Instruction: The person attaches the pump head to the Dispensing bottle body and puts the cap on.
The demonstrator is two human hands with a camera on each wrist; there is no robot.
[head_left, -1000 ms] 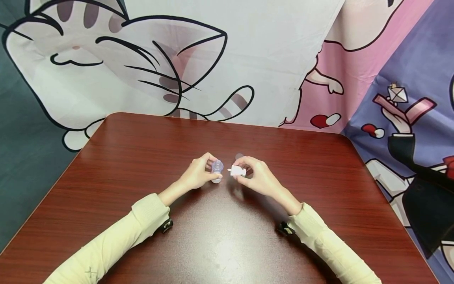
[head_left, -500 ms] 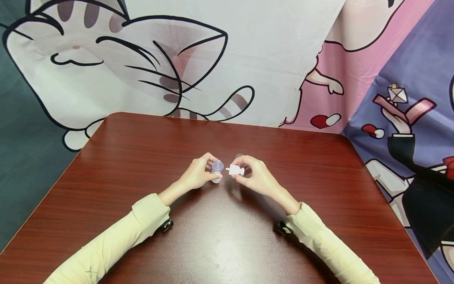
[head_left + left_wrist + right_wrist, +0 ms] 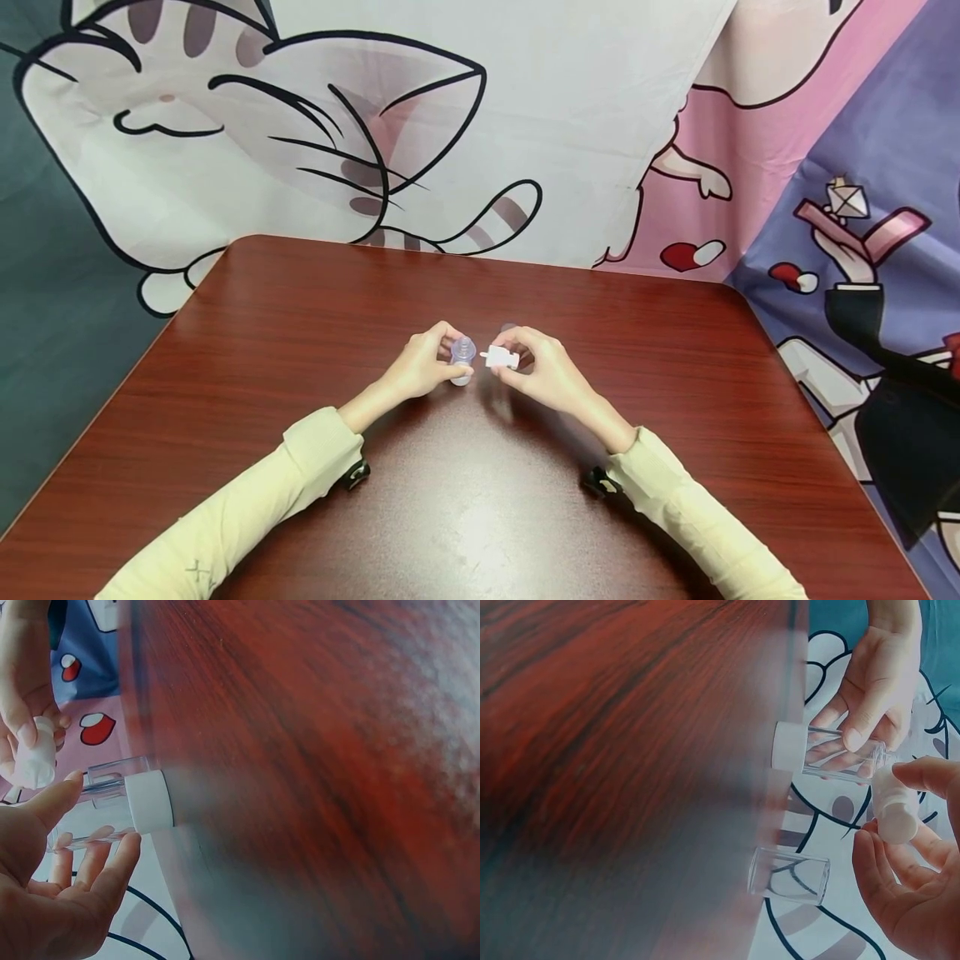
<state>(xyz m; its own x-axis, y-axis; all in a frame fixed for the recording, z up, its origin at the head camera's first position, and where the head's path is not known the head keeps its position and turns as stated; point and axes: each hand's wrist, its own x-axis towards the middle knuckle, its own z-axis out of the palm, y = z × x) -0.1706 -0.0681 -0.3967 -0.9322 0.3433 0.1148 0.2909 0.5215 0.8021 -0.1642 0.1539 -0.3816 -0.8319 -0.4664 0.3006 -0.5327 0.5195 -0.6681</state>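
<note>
Clear bottle: upright near the middle of the bench, its neck uncovered; whether its base touches the wood I cannot tell.
Bottle handling: likely light and stiff, smooth enough to slip under dry fingers; glass or hard plastic, so perhaps fragile.
Bottle hold: best round the straight wall, low enough to leave the neck free.
Left hand: pinches the bottle's wall between thumb and fingers.
White fitting: held just beside the bottle's neck, a narrow gap between them, its thin tip pointing towards the bottle.
Fitting handling: probably very light, rigid plastic; small, so it could roll in a loose grip.
Fitting hold: by the sides of its thicker body, tip left bare.
Right hand: pinches the fitting between thumb and fingertips.
Clear cap: upright on the bench, beyond the right hand; thin-walled, glossy cylinder, likely feather-light and easily tipped.
Bottle shape: see-through cylinder, opaque white base, narrow ringed neck.
Bench surface: reddish-brown wood grain, polished, with a bright glare patch.
Sleeves: pale, creased soft cloth.
Backdrop: hanging fabric, faintly creased, printed with cartoons.
</note>
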